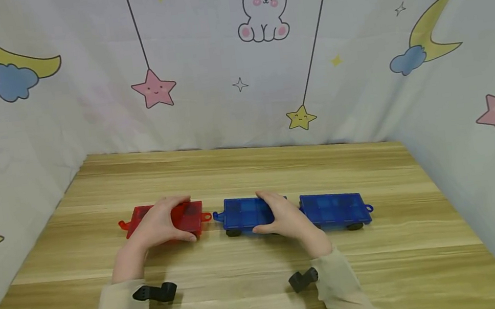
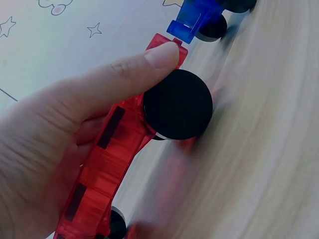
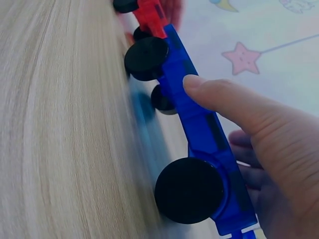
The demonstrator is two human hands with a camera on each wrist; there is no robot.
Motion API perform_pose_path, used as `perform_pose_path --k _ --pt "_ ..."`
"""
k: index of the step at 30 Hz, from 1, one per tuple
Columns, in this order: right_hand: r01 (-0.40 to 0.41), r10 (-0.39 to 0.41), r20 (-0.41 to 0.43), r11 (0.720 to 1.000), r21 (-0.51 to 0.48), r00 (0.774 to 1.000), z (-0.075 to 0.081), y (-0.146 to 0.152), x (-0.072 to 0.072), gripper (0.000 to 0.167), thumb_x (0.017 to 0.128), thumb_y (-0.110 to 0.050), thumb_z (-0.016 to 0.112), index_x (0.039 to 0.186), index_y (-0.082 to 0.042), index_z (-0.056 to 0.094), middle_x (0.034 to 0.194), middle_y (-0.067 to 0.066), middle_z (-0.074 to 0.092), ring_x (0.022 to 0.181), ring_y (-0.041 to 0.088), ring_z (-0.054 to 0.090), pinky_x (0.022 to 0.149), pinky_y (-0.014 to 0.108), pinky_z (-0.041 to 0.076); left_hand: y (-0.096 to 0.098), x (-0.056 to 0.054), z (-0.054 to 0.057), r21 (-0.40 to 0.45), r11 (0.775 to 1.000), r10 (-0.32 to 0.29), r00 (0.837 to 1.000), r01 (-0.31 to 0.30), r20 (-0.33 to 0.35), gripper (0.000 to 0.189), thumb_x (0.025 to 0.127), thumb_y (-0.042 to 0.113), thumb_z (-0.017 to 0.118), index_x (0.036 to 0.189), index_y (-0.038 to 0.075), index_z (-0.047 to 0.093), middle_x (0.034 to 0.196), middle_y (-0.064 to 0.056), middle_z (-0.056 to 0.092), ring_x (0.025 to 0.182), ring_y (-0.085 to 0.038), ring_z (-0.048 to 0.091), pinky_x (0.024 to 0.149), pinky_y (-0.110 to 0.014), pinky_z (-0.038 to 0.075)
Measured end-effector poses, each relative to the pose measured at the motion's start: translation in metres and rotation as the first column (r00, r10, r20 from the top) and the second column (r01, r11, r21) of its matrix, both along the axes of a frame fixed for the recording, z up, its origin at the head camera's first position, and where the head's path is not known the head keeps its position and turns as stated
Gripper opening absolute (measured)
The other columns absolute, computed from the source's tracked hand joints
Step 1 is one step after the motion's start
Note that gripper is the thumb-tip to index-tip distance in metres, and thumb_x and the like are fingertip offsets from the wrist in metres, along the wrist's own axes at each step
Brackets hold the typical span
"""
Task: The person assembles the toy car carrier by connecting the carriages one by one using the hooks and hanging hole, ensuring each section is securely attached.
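Observation:
In the head view, my left hand grips a red see-through toy wagon by its long sides, thumb at the near side. The wagon has black wheels, a hook at its left end and a ring at its right. My right hand grips a blue toy wagon across its right part. The blue hook points at the red ring, with a narrow gap between them. Close behind, a second blue wagon stands to the right; my hand hides the joint between the blue wagons.
The wagons form a row across a wood-grain table. A white cloth printed with stars, moons and a rabbit hangs behind and at both sides. Each wrist carries a black camera.

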State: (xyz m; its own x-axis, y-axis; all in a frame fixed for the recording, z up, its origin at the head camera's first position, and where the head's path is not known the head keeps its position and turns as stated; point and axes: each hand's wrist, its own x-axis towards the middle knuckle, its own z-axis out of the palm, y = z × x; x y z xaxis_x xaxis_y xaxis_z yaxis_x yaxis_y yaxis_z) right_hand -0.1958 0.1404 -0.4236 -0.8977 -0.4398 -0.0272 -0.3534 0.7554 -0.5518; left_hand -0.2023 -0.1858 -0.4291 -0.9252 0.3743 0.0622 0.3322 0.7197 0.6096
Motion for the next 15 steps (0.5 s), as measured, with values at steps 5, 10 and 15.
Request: perform_pose_path --k 5,10,15 --pt "-0.004 0.004 0.001 1.000 0.001 1.000 0.0003 0.0002 0.0009 0.090 0.081 -0.037 0.080 0.151 -0.004 0.034 0.154 0.016 0.039 0.143 0.035 0.035 0.115 0.052 0.032 0.0006 -0.0005 -0.0001 0.003 1.000 0.002 1.000 -0.002 0.012 0.095 0.064 0.037 0.091 0.141 0.002 0.049 0.139 -0.018 0.054 0.125 -0.037 0.050 0.100 -0.058 0.046" --pt "-0.004 0.004 0.006 1.000 0.007 1.000 0.0004 0.0004 0.0013 0.090 0.081 -0.038 0.079 0.152 -0.005 0.034 0.154 0.015 0.038 0.144 0.035 0.034 0.115 0.052 0.032 0.0011 -0.0007 -0.0001 0.008 1.000 0.001 1.000 -0.001 0.016 0.094 0.064 0.037 0.090 0.142 0.003 0.049 0.139 -0.017 0.055 0.125 -0.036 0.050 0.099 -0.057 0.047" --pt "-0.007 0.007 0.011 1.000 0.006 1.000 0.0012 -0.0002 0.0017 0.089 0.082 -0.038 0.079 0.152 -0.006 0.034 0.154 0.015 0.038 0.144 0.034 0.034 0.115 0.052 0.033 0.0003 0.0003 -0.0004 0.022 1.000 0.009 1.000 -0.009 0.014 0.093 0.065 0.036 0.091 0.141 0.003 0.049 0.138 -0.018 0.055 0.124 -0.037 0.050 0.098 -0.057 0.048"
